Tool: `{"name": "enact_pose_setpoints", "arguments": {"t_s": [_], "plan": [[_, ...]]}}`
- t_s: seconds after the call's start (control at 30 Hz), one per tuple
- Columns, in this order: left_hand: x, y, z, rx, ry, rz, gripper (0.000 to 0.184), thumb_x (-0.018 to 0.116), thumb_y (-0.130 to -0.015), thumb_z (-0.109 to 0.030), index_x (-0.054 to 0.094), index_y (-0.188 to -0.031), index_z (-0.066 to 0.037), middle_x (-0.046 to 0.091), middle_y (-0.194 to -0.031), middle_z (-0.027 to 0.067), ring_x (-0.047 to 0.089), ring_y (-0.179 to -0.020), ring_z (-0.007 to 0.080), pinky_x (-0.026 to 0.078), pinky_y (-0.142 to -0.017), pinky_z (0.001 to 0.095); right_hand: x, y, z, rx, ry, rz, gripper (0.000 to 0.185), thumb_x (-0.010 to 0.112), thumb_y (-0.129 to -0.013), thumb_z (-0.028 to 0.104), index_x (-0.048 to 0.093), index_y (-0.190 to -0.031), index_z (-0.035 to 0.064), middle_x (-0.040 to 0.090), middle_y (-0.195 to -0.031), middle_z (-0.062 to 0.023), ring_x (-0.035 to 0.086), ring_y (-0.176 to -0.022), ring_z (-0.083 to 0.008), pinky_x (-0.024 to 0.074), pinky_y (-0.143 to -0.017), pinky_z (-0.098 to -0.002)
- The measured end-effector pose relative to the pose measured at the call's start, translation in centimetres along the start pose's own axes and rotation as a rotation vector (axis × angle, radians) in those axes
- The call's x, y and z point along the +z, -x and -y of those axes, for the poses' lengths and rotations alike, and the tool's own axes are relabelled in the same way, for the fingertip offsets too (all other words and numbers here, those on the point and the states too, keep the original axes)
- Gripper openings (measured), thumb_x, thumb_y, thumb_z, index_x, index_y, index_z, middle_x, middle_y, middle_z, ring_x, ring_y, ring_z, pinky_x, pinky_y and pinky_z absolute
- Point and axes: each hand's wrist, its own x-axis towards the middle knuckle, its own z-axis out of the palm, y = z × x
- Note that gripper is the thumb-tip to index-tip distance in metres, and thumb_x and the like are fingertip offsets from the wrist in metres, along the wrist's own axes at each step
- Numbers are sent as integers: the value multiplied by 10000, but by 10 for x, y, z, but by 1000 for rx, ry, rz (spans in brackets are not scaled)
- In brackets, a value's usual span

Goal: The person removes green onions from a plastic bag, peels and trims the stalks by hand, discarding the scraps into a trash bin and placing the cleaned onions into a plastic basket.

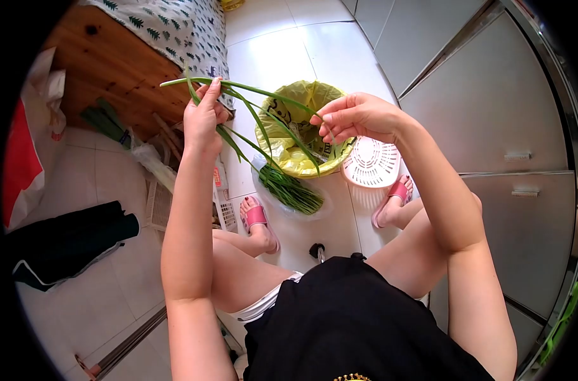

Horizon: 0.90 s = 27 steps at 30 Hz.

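Observation:
My left hand [204, 122] is closed round a few long green chives [254, 120], pinching them between thumb and fingers near one end. Their leaves fan out to the right and droop over a bin lined with a yellow bag [270, 143]. At the far tip of one leaf, my right hand [360, 118] pinches with thumb and forefinger above the bin's right side. A thick bunch of thin chives [292, 192] lies on a clear plastic bag on the floor, just below the bin. To the bin's right is a white slotted basket [373, 162].
My feet in pink slippers [256, 216] flank the bunch. Grey cabinets [486, 95] line the right. On the left are a wooden cabinet [105, 57], a leafy green bundle [105, 122], a dark folded cloth [73, 241] and a red-and-white bag [24, 165].

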Motion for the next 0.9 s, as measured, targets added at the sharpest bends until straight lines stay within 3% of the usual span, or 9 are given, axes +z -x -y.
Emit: {"name": "enact_pose_setpoints", "arguments": {"t_s": [0.1, 0.23, 0.3, 0.43, 0.47, 0.6, 0.77, 0.8, 0.9], "plan": [[8, 5, 0, -25, -4, 22, 159, 672, -890, -191, 575, -924, -69, 485, -716, -78, 307, -540, 19, 258, -476, 197, 5, 1, 1, 35, -57, -19, 300, 573, -932, 183, 602, -1106, -59, 673, -954, -125, 666, -857, -150, 562, -744, -239], [11, 9, 6, -50, -43, 64, 144, 675, -887, -188, 585, -929, -84, 477, -716, -85, 317, -549, 14, 268, -483, 182, 16, -6, -6, -54, 198, -135, 349, 582, -935, 257, 590, -1137, -27, 664, -983, -96, 642, -871, -130, 535, -731, -239], [17, 13, 9, -55, -107, 54, 221, 712, -856, -224, 604, -972, -70, 454, -684, -103, 334, -549, 7, 285, -493, 176, 21, -9, -10, -109, 251, -131, 369, 589, -933, 275, 575, -1163, -14, 658, -991, -86, 631, -874, -122, 521, -724, -237], [30, 23, 14, -70, -125, 89, 270, 744, -826, -248, 654, -993, -56, 538, -734, -91, 364, -574, 8, 322, -525, 176, 33, -18, -21, -190, 200, -86, 393, 589, -940, 299, 542, -1186, -5, 638, -901, -30, 548, -710, -58, 467, -649, -194], [30, 23, 18, -68, -129, 105, 277, 745, -825, -248, 656, -1002, -54, 543, -740, -90, 366, -577, 9, 323, -527, 177, 37, -21, -22, -201, 181, -97, 340, 583, -945, 312, 580, -1142, 35, 595, -806, 20, 465, -628, -28, 403, -566, -176], [38, 29, 26, -70, -143, 115, 237, 706, -859, -214, 667, -1024, -49, 637, -876, -26, 343, -556, 1, 300, -504, 161, 51, -23, -20, -212, 225, -109, 280, 593, -939, 324, 656, -1000, 59, 461, -663, 75, 394, -584, -17, 325, -499, -205], [46, 36, 25, -93, -185, 222, 274, 661, -896, -262, 675, -1062, -46, 691, -991, 33, 312, -549, -7, 298, -505, 149, 52, -22, -19, -185, 174, -107, 237, 563, -958, 311, 630, -915, 88, 428, -651, 98, 357, -556, -11, 283, -491, -192], [51, 40, 25, -99, -206, 255, 322, 636, -911, -307, 671, -1096, -47, 662, -876, -22, 314, -563, -8, 288, -521, 148, 51, -22, -18, -171, 120, -90, 223, 554, -963, 304, 625, -906, 101, 409, -647, 108, 343, -548, -9, 271, -491, -185], [53, 45, 31, -197, -207, 394, 341, 621, -920, -325, 669, -1109, -46, 547, -733, -87, 323, -579, -4, 274, -537, 154, 47, -21, -15, -197, -71, -64, 221, 554, -965, 293, 622, -922, 88, 406, -643, 103, 334, -542, -17, 263, -490, -190]]}}
